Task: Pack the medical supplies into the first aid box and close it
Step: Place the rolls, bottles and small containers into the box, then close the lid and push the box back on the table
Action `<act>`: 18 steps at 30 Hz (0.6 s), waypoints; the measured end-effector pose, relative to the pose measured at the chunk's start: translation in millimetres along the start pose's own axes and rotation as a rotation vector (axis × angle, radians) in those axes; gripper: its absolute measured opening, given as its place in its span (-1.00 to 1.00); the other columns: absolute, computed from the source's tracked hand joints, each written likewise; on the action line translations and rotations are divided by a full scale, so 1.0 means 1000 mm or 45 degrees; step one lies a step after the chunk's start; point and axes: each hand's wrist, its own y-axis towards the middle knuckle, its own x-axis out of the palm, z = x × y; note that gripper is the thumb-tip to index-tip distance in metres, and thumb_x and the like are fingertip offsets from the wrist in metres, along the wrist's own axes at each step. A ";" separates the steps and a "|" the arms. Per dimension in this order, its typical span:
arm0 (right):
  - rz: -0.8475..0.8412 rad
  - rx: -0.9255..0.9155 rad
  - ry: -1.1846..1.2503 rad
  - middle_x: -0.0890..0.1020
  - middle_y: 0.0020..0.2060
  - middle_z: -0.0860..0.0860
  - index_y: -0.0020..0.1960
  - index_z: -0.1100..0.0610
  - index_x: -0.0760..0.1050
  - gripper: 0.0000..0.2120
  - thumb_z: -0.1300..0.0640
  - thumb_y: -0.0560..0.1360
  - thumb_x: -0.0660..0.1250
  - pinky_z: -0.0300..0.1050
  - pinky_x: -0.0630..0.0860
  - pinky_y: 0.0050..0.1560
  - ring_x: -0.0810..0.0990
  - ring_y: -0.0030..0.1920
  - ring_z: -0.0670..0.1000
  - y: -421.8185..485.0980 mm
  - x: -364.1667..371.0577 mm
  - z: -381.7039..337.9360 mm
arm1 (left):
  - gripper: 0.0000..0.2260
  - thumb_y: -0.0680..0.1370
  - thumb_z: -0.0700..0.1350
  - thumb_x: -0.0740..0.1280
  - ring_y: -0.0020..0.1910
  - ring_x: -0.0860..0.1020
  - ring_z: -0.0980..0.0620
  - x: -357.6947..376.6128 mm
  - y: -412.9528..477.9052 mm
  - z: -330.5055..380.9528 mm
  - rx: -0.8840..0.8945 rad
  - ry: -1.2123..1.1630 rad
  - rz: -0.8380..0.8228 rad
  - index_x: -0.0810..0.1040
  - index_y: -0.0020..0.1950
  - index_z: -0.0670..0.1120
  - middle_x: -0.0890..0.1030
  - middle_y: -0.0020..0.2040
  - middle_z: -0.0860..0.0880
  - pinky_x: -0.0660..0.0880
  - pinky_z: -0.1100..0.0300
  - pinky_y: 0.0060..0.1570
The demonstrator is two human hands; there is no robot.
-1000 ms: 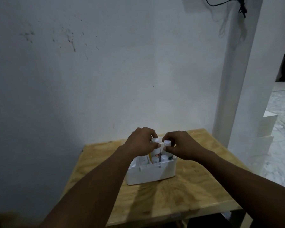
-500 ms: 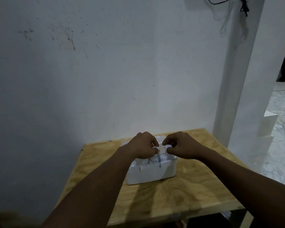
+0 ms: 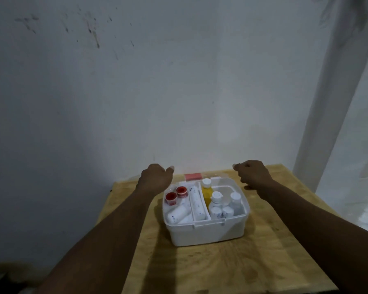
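The white first aid box (image 3: pixel 208 234) stands open on the wooden table (image 3: pixel 221 268). Its left part holds two red-topped containers (image 3: pixel 171 197) and white bandage rolls (image 3: pixel 177 214). A long white roll (image 3: pixel 197 203) lies in the middle part. A yellow bottle (image 3: pixel 206 190) and several white bottles (image 3: pixel 216 200) stand in the right part. The clear lid with a red piece (image 3: pixel 192 176) lies back behind the box. My left hand (image 3: pixel 155 179) hovers at the far left corner, fingers hidden. My right hand (image 3: pixel 253 175) is past the far right corner, fingers curled, nothing visible in it.
The table stands against a white wall (image 3: pixel 179 102). A white pillar (image 3: pixel 336 102) rises at the right, close to the table's far right corner. Bare wood lies in front of the box and to its right.
Both hands let go of the bottles in the middle of the box and moved apart and back to its far corners. The box's contents are now uncovered.
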 end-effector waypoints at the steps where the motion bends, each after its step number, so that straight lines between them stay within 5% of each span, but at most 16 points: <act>1: -0.038 0.132 0.044 0.63 -0.15 0.15 0.03 0.28 0.56 -0.64 -0.03 0.50 0.36 0.02 0.59 -0.15 0.61 -0.15 0.16 0.004 0.005 0.002 | -0.51 0.62 0.22 0.20 0.02 0.62 -0.15 0.001 0.004 -0.006 -0.117 -0.048 -0.063 0.55 0.17 -0.20 0.64 0.09 -0.14 0.51 0.07 -0.02; 6: -0.250 0.376 0.145 0.61 -0.16 0.20 0.09 0.32 0.51 -0.63 -0.01 0.54 0.34 -0.12 0.48 -0.35 0.59 -0.27 0.17 0.018 0.020 0.009 | -0.50 0.63 0.23 0.18 -0.11 0.63 -0.14 0.009 0.012 -0.028 -0.445 -0.354 -0.388 0.48 0.27 -0.19 0.66 0.02 -0.15 0.54 0.05 -0.20; 9: -0.174 0.289 0.107 0.60 -0.26 0.21 0.00 0.37 0.55 -0.75 0.15 0.51 0.37 -0.15 0.41 -0.41 0.53 -0.39 0.13 0.026 0.027 0.008 | -0.59 0.64 0.13 0.24 -0.05 0.65 -0.16 0.013 0.017 -0.029 -0.417 -0.480 -0.383 0.55 0.18 -0.21 0.69 -0.02 -0.18 0.62 -0.03 0.02; 14: -0.156 0.193 0.187 0.66 -0.16 0.28 -0.14 0.32 0.58 -0.91 0.28 0.47 0.35 -0.06 0.51 -0.30 0.59 -0.29 0.16 0.027 0.026 -0.002 | -0.58 0.63 0.14 0.27 -0.10 0.65 -0.12 0.010 0.023 -0.019 -0.361 -0.581 -0.292 0.52 0.20 -0.22 0.67 -0.03 -0.15 0.58 0.06 -0.16; 18: -0.192 0.121 0.238 0.68 0.00 0.27 -0.03 0.26 0.62 -0.85 0.24 0.45 0.34 0.02 0.56 -0.12 0.63 -0.16 0.13 0.023 0.017 -0.015 | -0.57 0.63 0.18 0.24 0.06 0.62 -0.16 0.001 0.022 -0.010 -0.311 -0.635 -0.251 0.50 0.21 -0.18 0.64 0.12 -0.17 0.58 -0.06 0.11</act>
